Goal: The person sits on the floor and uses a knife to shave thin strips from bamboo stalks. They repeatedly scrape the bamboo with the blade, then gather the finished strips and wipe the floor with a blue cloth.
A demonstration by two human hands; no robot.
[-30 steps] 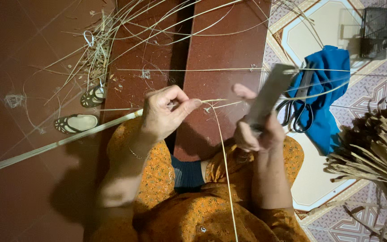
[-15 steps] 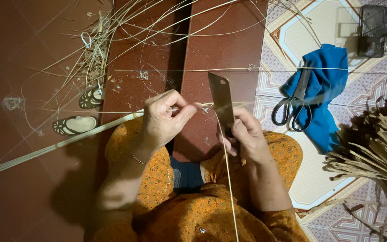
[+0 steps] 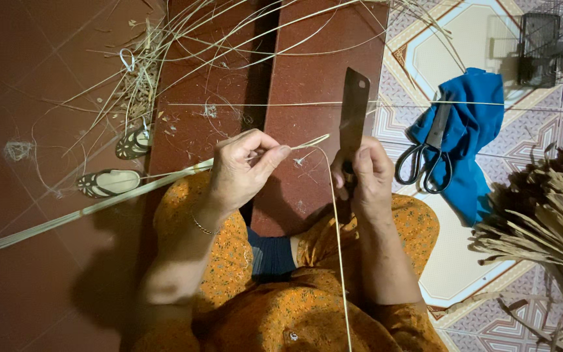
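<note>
My left hand [image 3: 242, 171] grips a long pale bamboo strip [image 3: 86, 210] that runs off to the lower left; its split tip pokes out past my fingers. A thin sliver [image 3: 339, 248] peels from that tip and curves down over my lap. My right hand [image 3: 365, 175] holds a flat dark cleaver [image 3: 353, 112] by its handle, blade pointing up and away, just right of the strip's tip. I sit with orange patterned trousers [image 3: 281, 306] over my knees.
Loose strips and shavings [image 3: 144, 72] litter the red floor ahead. Two sandals [image 3: 109, 182] lie at left. Black scissors [image 3: 428, 156] rest on a blue cloth [image 3: 470, 143] at right. A bundle of dried strips [image 3: 548, 215] sits at far right.
The cleaver swung in from the right to beside the strip's tip and now stands more upright. My left hand kept its grip on the strip.
</note>
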